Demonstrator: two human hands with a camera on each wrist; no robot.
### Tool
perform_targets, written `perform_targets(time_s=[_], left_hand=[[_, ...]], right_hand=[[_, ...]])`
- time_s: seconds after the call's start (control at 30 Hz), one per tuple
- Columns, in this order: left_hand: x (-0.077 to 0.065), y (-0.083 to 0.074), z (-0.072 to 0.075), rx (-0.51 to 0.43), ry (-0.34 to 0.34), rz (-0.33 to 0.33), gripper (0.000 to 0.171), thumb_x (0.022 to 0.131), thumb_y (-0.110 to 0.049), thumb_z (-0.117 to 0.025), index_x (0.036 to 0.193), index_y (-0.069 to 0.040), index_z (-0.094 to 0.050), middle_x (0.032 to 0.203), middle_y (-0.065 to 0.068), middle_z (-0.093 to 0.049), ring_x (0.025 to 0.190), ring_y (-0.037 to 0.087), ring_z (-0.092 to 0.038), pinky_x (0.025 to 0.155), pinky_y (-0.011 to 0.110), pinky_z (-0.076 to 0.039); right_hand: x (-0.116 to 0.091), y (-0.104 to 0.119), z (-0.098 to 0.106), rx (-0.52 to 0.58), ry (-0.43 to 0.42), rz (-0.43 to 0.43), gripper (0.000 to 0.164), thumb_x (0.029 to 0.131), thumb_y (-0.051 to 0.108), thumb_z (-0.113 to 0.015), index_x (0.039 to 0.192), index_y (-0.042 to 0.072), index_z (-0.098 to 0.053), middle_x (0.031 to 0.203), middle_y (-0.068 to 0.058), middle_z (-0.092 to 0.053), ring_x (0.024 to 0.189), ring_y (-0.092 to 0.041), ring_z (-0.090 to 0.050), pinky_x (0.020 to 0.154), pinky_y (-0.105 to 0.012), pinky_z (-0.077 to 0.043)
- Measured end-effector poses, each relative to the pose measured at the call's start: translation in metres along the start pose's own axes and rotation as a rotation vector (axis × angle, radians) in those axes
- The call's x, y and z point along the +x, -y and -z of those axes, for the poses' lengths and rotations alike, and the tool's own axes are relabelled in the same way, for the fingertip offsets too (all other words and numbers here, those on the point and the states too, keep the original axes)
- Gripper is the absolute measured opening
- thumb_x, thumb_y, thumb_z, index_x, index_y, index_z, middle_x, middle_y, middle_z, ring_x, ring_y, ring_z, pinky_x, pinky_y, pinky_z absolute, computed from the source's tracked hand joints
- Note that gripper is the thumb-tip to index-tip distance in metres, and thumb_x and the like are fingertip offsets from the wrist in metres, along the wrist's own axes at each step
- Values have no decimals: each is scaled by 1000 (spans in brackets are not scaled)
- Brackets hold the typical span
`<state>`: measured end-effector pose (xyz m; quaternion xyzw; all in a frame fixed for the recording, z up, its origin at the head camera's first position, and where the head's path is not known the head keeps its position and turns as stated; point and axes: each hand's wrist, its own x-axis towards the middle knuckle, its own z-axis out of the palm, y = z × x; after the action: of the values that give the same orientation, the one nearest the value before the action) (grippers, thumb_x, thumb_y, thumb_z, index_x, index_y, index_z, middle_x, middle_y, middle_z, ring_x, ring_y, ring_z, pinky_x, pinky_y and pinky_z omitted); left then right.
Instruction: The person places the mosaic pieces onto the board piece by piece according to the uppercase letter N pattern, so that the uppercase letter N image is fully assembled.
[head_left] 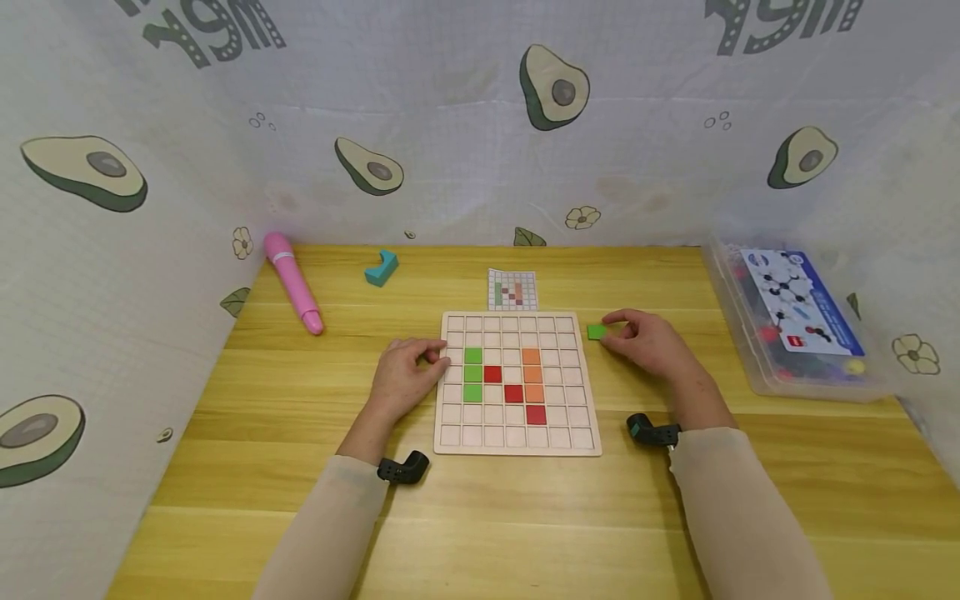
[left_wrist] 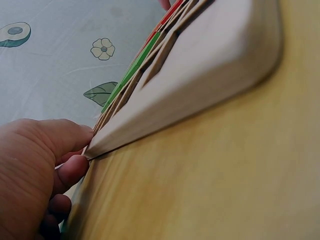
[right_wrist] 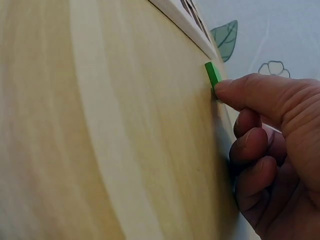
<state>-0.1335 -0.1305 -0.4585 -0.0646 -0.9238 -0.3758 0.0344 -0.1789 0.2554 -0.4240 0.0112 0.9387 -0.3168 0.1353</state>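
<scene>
A wooden grid board [head_left: 517,446] lies on the table. Three green tiles [head_left: 472,374] form a column in it, three red tiles [head_left: 513,393] run diagonally, and three orange tiles [head_left: 533,374] form another column. With thumb and index finger, my left hand [head_left: 405,375] holds the board's left edge; the left wrist view shows both fingertips against its rim [left_wrist: 150,132]. Just off the board's upper right side, my right hand [head_left: 648,343] pinches a green square tile [head_left: 596,332] between thumb and finger. Seen from the right wrist, that tile [right_wrist: 212,74] is tilted on edge.
Behind the board lies a small printed pattern card [head_left: 513,290]. A pink microphone-shaped stick [head_left: 294,283] and a teal notched block [head_left: 382,268] are at the back left. On the right stands a clear plastic box [head_left: 817,383] with a molecule-printed sheet [head_left: 802,300] on top.
</scene>
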Motion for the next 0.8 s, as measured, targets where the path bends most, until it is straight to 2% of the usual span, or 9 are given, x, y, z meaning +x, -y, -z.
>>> perform_targets(time_s=[0.27, 0.8], left_hand=[[0, 1, 0, -2, -5, -13, 28, 94, -27, -73, 118, -13, -76, 89, -1, -68, 87, 19, -51, 79, 31, -37], [0, 1, -1, -10, -9, -10, 28, 94, -27, -74, 117, -13, -76, 89, -1, -68, 86, 19, -50, 79, 31, -37]], right_hand=[[1, 1, -1, -4, 31, -9, 44, 99, 29, -65, 139, 10, -58, 92, -9, -59, 74, -22, -52, 66, -32, -41], [2, -1, -2, -21, 23, 15, 41, 100, 29, -66, 135, 8, -60, 89, -8, -59, 73, -21, -51, 66, -32, -41]])
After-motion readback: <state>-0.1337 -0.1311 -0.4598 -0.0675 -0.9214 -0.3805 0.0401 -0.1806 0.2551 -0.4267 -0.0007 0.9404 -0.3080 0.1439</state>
